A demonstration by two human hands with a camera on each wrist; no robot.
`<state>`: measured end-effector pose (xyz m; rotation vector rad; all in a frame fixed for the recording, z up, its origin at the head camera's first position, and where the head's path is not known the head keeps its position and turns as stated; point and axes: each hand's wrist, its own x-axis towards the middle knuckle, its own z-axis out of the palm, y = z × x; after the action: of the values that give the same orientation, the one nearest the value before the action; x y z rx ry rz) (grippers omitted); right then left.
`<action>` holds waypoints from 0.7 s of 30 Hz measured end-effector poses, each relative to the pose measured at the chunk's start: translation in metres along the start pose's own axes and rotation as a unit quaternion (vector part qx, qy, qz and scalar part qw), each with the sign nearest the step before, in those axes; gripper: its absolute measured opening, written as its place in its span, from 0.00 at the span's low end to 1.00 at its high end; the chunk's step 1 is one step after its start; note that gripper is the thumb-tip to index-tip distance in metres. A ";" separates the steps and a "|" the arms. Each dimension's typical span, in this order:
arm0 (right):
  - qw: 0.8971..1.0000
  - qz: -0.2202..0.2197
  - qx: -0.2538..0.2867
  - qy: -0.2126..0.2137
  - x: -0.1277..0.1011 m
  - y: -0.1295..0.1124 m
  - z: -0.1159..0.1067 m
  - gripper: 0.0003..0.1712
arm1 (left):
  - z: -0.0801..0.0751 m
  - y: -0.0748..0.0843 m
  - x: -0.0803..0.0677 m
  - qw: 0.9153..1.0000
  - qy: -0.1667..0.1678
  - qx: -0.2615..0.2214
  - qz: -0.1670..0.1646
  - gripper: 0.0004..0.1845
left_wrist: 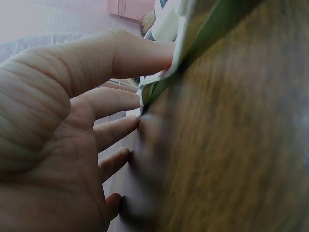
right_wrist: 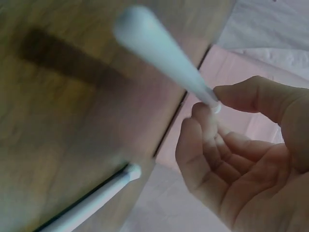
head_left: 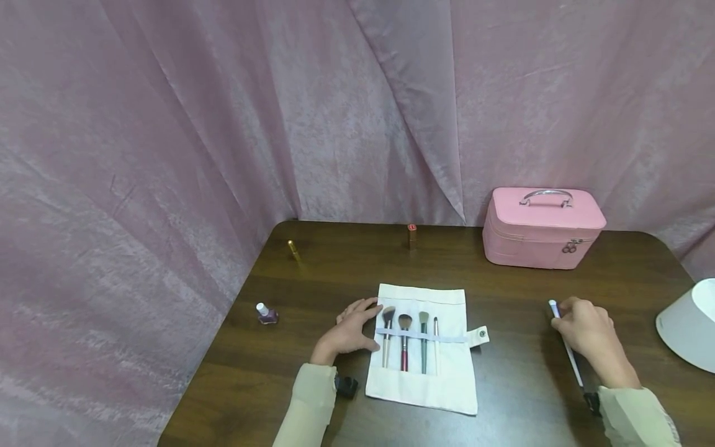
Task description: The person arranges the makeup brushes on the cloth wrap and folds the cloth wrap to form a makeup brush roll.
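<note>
Pink crinkled fabric backdrop (head_left: 223, 124) hung behind and to both sides of a dark brown wooden table (head_left: 346, 267).

Head view: a white cloth brush roll (head_left: 447, 385) lay unrolled at the near centre of the table, with four makeup brushes (head_left: 404, 347) tucked side by side under its band, bristles pointing away from the person. The left hand (head_left: 349, 332) rested flat at the roll's left edge, fingers straight and touching the cloth, gripping nothing. The right hand (head_left: 586, 332), well apart to the right of the roll, pinched a slender white-handled brush (head_left: 566, 347) between thumb and fingers; its pale tip stuck out past the knuckles, the handle ran back toward the wrist. A pink hard-sided vanity case with a metal handle (head_left: 542, 233) stood closed at the far right. A small purple nail polish bottle (head_left: 267, 313) stood left of the left hand. A gold tube (head_left: 293, 249) and a red-capped lipstick (head_left: 412, 236) sat near the far edge. A white lampshade (head_left: 689, 326) showed at the right border.

Left wrist view: the fingers (left_wrist: 120, 55) were spread, the index pressing the roll's cloth edge (left_wrist: 178, 53) against the tabletop.

Right wrist view: thumb and fingertips (right_wrist: 207, 116) clenched the white handle (right_wrist: 164, 53), blurred, above the wood.
</note>
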<state>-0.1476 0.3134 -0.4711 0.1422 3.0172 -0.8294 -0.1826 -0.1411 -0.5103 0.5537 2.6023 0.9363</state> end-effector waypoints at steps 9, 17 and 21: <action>0.996 -0.035 0.065 0.050 0.002 -0.020 0.004 0.15 | -0.002 0.000 -0.001 1.000 -0.002 0.002 -0.002 0.45; 0.986 -0.032 0.156 0.048 0.005 -0.037 0.006 0.15 | 0.000 -0.001 0.000 1.000 -0.004 0.005 -0.006 0.45; 0.983 -0.034 0.172 0.063 0.008 -0.044 0.008 0.15 | 0.002 0.000 0.001 1.000 -0.002 0.007 -0.008 0.45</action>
<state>-0.1596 0.2717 -0.4560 0.0969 2.9749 -1.3943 -0.1831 -0.1397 -0.5118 0.5361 2.6087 0.9119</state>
